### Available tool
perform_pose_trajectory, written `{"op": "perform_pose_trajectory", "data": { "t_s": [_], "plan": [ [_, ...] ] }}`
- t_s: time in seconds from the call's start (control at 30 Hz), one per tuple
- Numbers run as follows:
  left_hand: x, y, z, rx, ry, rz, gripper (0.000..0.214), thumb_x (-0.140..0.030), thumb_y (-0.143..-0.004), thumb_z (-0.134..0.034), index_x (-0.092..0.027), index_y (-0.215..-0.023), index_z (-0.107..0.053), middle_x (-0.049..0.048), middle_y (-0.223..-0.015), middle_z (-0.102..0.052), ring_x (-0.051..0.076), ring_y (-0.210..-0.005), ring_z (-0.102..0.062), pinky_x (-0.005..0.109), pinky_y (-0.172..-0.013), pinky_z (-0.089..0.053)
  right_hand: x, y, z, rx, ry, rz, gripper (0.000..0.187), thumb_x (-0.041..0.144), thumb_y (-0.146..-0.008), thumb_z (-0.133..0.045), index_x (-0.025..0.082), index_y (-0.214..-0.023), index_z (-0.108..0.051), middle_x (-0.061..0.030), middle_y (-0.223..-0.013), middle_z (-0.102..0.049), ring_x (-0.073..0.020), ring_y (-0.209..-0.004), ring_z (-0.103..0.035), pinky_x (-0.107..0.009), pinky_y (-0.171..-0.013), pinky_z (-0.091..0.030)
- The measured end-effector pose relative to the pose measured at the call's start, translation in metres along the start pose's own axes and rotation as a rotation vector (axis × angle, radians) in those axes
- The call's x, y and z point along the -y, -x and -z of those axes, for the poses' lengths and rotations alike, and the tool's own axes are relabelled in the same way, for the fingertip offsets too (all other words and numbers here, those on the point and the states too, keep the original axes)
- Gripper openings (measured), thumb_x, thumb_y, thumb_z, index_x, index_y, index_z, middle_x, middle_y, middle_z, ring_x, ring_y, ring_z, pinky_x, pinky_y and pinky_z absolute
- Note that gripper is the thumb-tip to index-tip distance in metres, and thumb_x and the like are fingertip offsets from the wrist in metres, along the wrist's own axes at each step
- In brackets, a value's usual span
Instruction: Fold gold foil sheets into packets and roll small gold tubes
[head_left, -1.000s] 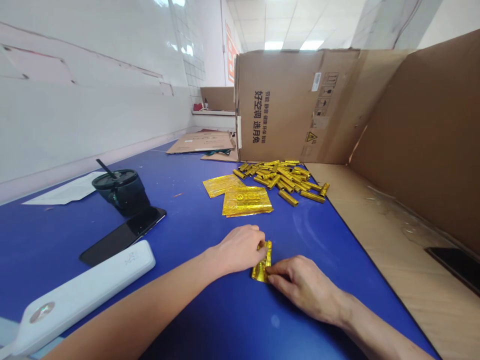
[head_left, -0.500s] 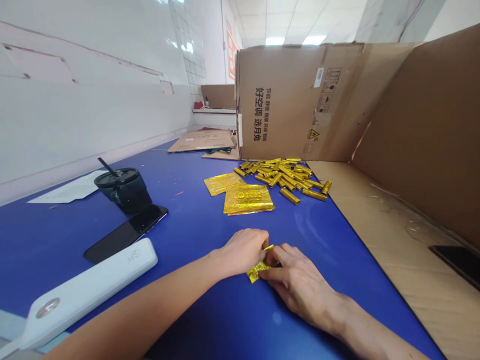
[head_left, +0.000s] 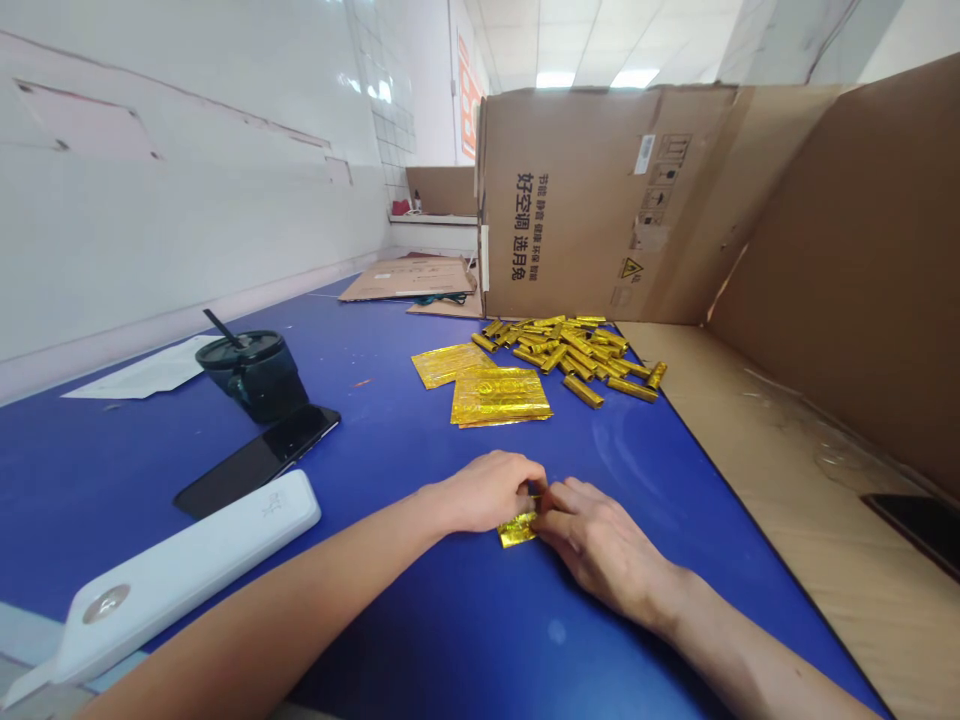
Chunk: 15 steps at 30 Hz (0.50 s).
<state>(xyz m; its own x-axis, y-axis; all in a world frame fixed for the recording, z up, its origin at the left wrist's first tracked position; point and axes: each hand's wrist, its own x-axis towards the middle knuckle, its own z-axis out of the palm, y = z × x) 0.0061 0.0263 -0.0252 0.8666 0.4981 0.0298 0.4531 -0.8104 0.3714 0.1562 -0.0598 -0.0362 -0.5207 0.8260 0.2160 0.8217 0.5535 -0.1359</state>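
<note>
Between my two hands, low over the blue table, is a sheet of shiny gold foil paper (head_left: 517, 530), partly covered by my fingers. My left hand (head_left: 495, 490) is closed with bent fingers gripping its far side. My right hand (head_left: 600, 535) pinches its right side between thumb and fingers. Beyond them lies a stack of flat gold foil sheets (head_left: 501, 397), with another loose gold sheet (head_left: 439, 366) behind it. Farther back on the right is a heap of rolled gold foil tubes (head_left: 574, 350).
To the left stand a dark lidded cup (head_left: 259, 380) with a straw, a black phone (head_left: 259, 462) and a long white device (head_left: 195, 565). White paper (head_left: 139, 368) lies behind them. A large cardboard box (head_left: 577, 230) rises at the back right, with a flat brown flap (head_left: 720, 400) beside the table.
The gold sheet's near corner shows less past my fingers and now lies straighter. My right fingers have drawn in closer to my left hand. The view has shifted slightly.
</note>
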Motion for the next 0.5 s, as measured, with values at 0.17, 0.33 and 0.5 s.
{"op": "perform_pose_trajectory", "data": {
  "t_s": [0.17,0.33,0.5],
  "plan": [
    [0.002,0.002,0.001,0.01,-0.046,-0.001,0.017,-0.016,-0.073,-0.047,-0.022,-0.086,-0.056,0.0008,-0.077,-0.056,0.015,-0.072,-0.054,0.023,-0.064,-0.039,-0.003,-0.002,-0.003,-0.045,-0.04,-0.015,0.019,0.019,-0.084,-0.041,0.02,-0.079,-0.059,-0.0041,-0.082,-0.055,-0.0155,-0.074,-0.046,-0.027,-0.065,-0.037],
    [0.005,0.013,-0.002,-0.074,-0.1,0.092,0.019,-0.026,-0.078,-0.047,-0.019,-0.096,-0.048,0.003,-0.083,-0.053,0.017,-0.074,-0.053,0.026,-0.064,-0.04,-0.003,-0.004,-0.009,-0.098,-0.027,-0.016,0.023,0.018,-0.086,-0.036,0.019,-0.078,-0.058,-0.0043,-0.076,-0.054,-0.0149,-0.07,-0.045,-0.027,-0.064,-0.038],
    [0.003,0.019,-0.007,-0.14,-0.178,0.09,0.009,-0.019,-0.08,-0.043,-0.019,-0.087,-0.049,0.0025,-0.083,-0.048,0.016,-0.076,-0.05,0.026,-0.065,-0.039,-0.002,-0.004,-0.015,-0.146,0.021,-0.034,0.025,0.016,-0.086,-0.035,0.017,-0.07,-0.054,-0.0041,-0.072,-0.052,-0.0142,-0.066,-0.044,-0.026,-0.06,-0.037]
  ]
}}
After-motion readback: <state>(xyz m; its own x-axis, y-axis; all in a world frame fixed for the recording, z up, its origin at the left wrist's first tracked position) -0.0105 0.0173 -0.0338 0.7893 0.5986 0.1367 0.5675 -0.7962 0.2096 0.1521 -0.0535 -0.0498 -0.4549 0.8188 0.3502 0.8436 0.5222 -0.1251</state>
